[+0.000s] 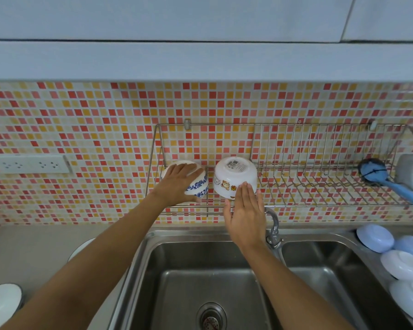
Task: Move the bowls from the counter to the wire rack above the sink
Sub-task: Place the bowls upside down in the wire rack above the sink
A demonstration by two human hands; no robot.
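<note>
Two bowls sit on the left section of the wire rack, which is fixed to the mosaic-tiled wall above the sink.

Blue bowl: white with a blue floral band. It is inverted and tilted, base toward the wall and upper left, rim toward the lower right. Its axis runs obliquely from rim to base. The left hand lies over its top and near side, fingers curved round the base and thumb under the rim, holding it.

Cartoon bowl: white with small cartoon figures on the side wall. It is inverted, base up and facing the camera, with a printed label on the base; the rim faces down onto the rack wires. Its axis is near vertical, leaning slightly toward the viewer. It stands just beside the blue bowl, on that bowl's right, with a narrow gap between them.

Right hand: fingers straight and held together, palm toward the wall. The fingertips overlap the lower front wall of the cartoon bowl; contact cannot be confirmed.

The right section of the rack holds upright dividers and a blue brush. More bowls lie on the surface left of the sink and in a row on its right. The tap rises behind the sink.
</note>
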